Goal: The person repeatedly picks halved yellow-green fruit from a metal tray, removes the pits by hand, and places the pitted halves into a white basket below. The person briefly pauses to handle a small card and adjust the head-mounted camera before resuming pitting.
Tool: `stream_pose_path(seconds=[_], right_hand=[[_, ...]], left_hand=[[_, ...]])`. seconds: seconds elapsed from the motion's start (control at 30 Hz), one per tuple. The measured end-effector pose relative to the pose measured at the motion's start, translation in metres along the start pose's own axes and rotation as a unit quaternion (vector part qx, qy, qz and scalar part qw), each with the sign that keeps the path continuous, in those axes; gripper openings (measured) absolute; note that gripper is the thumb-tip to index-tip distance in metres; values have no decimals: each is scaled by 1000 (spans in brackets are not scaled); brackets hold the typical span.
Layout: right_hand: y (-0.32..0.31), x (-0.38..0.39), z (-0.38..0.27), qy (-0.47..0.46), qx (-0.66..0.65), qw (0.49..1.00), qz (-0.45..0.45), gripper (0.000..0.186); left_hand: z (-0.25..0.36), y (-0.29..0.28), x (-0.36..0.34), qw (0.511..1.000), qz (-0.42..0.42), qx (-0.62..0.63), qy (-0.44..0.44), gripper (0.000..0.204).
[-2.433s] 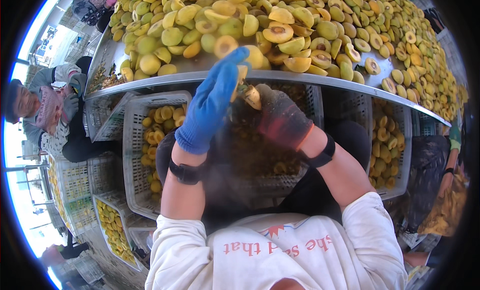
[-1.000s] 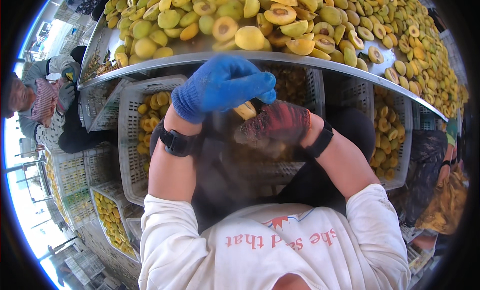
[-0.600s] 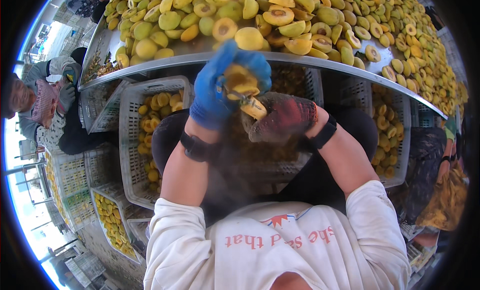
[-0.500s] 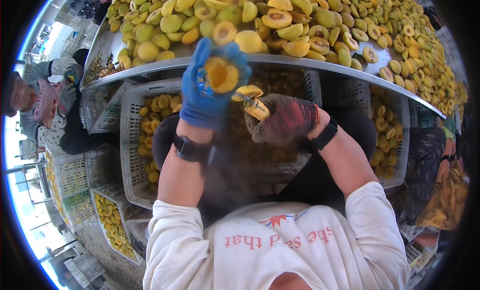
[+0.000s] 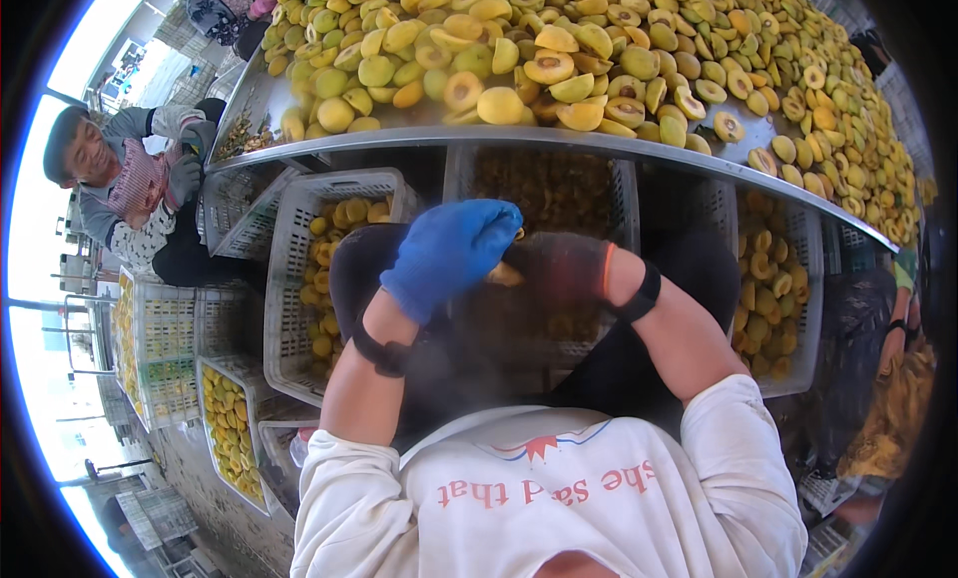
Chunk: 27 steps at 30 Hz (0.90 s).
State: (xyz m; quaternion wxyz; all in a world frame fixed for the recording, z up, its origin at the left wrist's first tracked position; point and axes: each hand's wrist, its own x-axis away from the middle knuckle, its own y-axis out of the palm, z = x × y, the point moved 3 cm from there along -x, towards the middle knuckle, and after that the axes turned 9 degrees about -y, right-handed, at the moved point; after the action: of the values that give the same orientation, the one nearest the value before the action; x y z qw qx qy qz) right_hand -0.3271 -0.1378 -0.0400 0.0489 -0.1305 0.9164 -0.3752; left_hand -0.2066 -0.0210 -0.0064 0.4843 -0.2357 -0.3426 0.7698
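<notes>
My left hand (image 5: pixel 451 251), in a blue glove, is curled closed, its fingers bent over toward my right hand (image 5: pixel 559 264); what lies inside them is hidden. My right hand, in a dark red-and-black glove, is blurred and closed round a yellowish piece of fruit (image 5: pixel 504 275), partly covered by the blue glove. Both hands are together above a crate of dark scraps (image 5: pixel 544 184) between my knees. Beyond them, halved yellow fruit (image 5: pixel 549 67) is heaped on a metal table (image 5: pixel 639 150).
Crates of fruit halves stand left (image 5: pixel 384 383) and right (image 5: pixel 810 308) of my knees, with more stacked crates (image 5: pixel 165 353) farther left. A co-worker (image 5: pixel 135 184) sits at the left table end; other people show at the right (image 5: pixel 848 358) and upper left (image 5: pixel 225 9).
My hands have come together again and moved lower, hiding the fruit half that was open in my left palm. The whole view has shifted, with the table lower in the picture.
</notes>
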Motion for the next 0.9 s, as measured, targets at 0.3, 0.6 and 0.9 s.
stream_pose_path(seconds=[0.3, 0.6, 0.9], right_hand=[[-32, 45, 21, 163, 85, 980, 82, 32], [-46, 33, 23, 100, -34, 934, 342, 38], [-44, -15, 34, 27, -174, 866, 467, 41]], left_hand=[[-57, -44, -135, 951, 40, -241, -187, 59], [-111, -32, -164, 978, -53, 48, -198, 68], [-81, -18, -170, 967, -65, -192, -156, 87]])
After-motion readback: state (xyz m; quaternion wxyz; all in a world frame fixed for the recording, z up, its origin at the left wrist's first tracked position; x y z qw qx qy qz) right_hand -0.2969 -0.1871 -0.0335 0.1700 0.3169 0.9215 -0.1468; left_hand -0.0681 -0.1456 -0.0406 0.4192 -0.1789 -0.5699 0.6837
